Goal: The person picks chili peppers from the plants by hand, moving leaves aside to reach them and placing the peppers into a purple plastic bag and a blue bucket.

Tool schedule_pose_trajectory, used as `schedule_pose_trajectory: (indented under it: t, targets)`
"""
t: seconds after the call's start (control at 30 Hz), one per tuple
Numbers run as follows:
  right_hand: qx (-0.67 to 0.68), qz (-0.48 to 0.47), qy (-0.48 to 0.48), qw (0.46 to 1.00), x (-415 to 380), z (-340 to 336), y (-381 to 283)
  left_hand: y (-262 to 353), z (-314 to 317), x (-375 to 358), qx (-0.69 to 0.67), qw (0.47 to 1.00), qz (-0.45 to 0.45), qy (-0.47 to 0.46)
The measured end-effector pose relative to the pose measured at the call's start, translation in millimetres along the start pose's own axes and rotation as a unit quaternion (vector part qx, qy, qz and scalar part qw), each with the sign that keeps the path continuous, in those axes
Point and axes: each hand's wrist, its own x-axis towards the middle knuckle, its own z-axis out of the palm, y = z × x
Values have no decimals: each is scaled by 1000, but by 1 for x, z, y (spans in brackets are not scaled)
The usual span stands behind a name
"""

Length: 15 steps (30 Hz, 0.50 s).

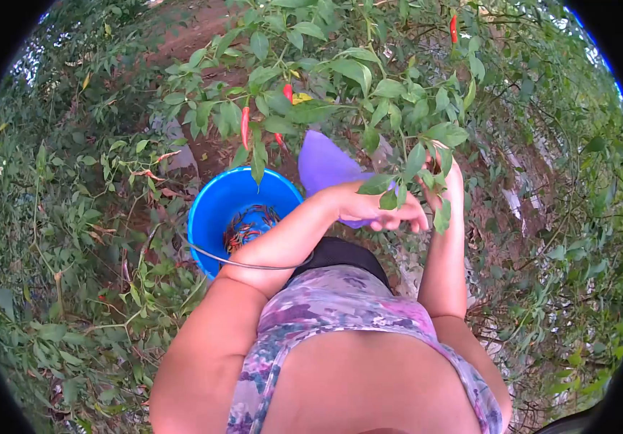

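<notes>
Nearest to us is the patterned top (347,307), cut off by the lower edge of our view along with both shoulders. Just beyond it, on the left, we have the blue bucket (210,192), its mouth tipped partly toward us. Inside lies a loose pile of slim chillies (237,235), mostly red with some darker ones, low in the bucket; our left forearm hides part of it, so we cannot see how far it spreads. The wire handle (214,257) crosses that forearm near the elbow.

Our left hand (383,206) has its fingers bent beside the leaves (376,184) of the chilli plant, which cover part of it; we cannot tell whether they close on anything. Our right hand (445,173) is raised just beside it, fingers largely behind foliage, and its grip is likewise unclear to us. Purple material (326,166) shows behind the left hand, too covered for us to name. Beyond the bucket a red chilli (245,129) hangs from the plant, with others partly behind leaves.
</notes>
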Motion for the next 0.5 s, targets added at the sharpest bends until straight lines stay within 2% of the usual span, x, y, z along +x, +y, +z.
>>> schedule_pose_trajectory:
  t: [0.07, 0.13, 0.17, 0.2, 0.27, 0.3, 0.37, 0.4, 0.47, 0.5]
  targets:
    - [-46, 13, 36, 998, -13, 17, -9, -18, 14, 15, 88, 992, -28, -84]
    - [-146, 76, -63, 984, -12, 18, 2, -35, 31, 29, 118, 980, -69, -143]
    - [-183, 147, -119, 965, -8, 18, 9, -49, 36, 38, 128, 971, -92, -182]
    - [-208, 134, -200, 948, -14, 35, 13, -46, 47, 40, 165, 955, -121, -214]
    - [-284, 143, -290, 903, -22, 74, 22, -61, 60, 48, 176, 941, -128, -259]
    - [-311, 176, -348, 866, -17, 82, 36, -66, 66, 51, 172, 938, -141, -264]
    - [-277, 166, -410, 853, -40, 113, 52, -71, 65, 50, 175, 931, -147, -286]
    - [-327, 161, -459, 810, -46, 119, 57, -69, 60, 47, 180, 931, -146, -281]
    - [-360, 120, -502, 777, -48, 120, 71, -66, 52, 35, 162, 931, -122, -304]
    - [-351, 84, -475, 803, -49, 124, 73, -58, 51, 28, 177, 934, -119, -287]
